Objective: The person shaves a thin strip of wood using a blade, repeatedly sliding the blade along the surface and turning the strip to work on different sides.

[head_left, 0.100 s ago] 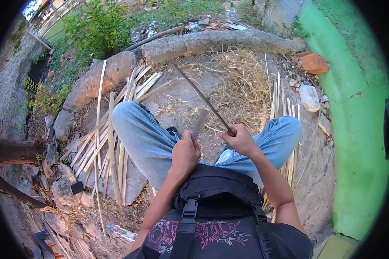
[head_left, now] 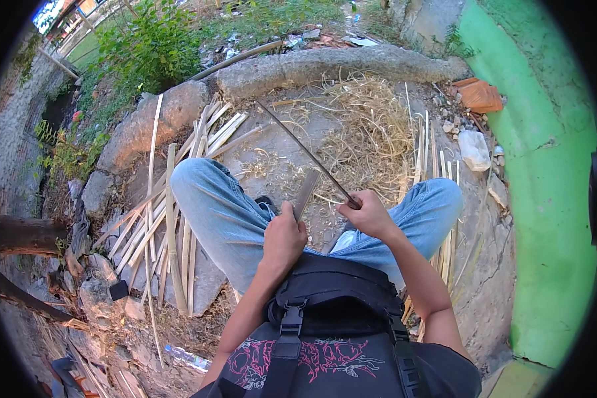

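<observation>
Clock positions were read from the centre of the head view, twelve at its top. The right hand (head_left: 370,215) was closed around the near end of a thin dark rod (head_left: 305,150), just right of centre. The rod's long axis ran straight and slanting, its far end pointing between ten and eleven o'clock, above the stone floor (head_left: 286,142). The left hand (head_left: 285,237), just below centre, was closed on the lower end of a flat brownish strip (head_left: 305,195), thumb uppermost. The strip's long axis pointed toward one o'clock, its upper end just beside the rod; contact between the two could not be determined. Both hands were positioned between the knees of blue jeans (head_left: 212,205), above a black bag (head_left: 341,282).

Pale split strips (head_left: 177,265) lay crossed in a pile at nine o'clock; further strips (head_left: 419,152) lay side by side toward two. Curled shavings (head_left: 375,126) were heaped between one and two. A stone kerb (head_left: 338,63) ran across twelve, and a green wall (head_left: 544,199) stood at three
</observation>
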The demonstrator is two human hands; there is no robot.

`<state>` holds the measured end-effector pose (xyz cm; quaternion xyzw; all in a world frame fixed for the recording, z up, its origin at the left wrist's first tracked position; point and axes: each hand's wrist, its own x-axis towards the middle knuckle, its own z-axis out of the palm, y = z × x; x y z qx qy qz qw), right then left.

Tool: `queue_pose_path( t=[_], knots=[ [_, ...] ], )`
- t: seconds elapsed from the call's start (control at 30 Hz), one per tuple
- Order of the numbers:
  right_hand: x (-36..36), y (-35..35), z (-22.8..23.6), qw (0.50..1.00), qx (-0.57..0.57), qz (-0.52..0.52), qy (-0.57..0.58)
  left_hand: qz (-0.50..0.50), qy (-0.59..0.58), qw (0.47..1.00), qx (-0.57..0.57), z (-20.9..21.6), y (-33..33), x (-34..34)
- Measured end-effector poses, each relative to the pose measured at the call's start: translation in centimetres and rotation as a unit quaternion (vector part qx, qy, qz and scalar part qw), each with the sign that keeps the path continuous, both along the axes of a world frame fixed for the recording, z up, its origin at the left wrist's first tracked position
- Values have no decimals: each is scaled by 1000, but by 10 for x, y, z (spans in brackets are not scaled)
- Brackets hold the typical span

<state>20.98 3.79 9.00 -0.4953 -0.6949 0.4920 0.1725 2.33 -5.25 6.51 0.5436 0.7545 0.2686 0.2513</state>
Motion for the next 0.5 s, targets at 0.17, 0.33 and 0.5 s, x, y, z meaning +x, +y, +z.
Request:
queue_pose_path(
  t=[0.17, 0.33, 0.5],
  knots=[
    [3, 6, -3, 1000, 14, 18, -18, -21, 13, 1000, -2, -3, 2, 0],
    [2, 12, -9, 996, 61, 17, -60, -13, 18, 1000, 13, -8, 2, -2],
    [0, 11, -1, 994, 46, 16, -93, -19, -5, 1000, 7, -8, 0, -3]
  ],
)
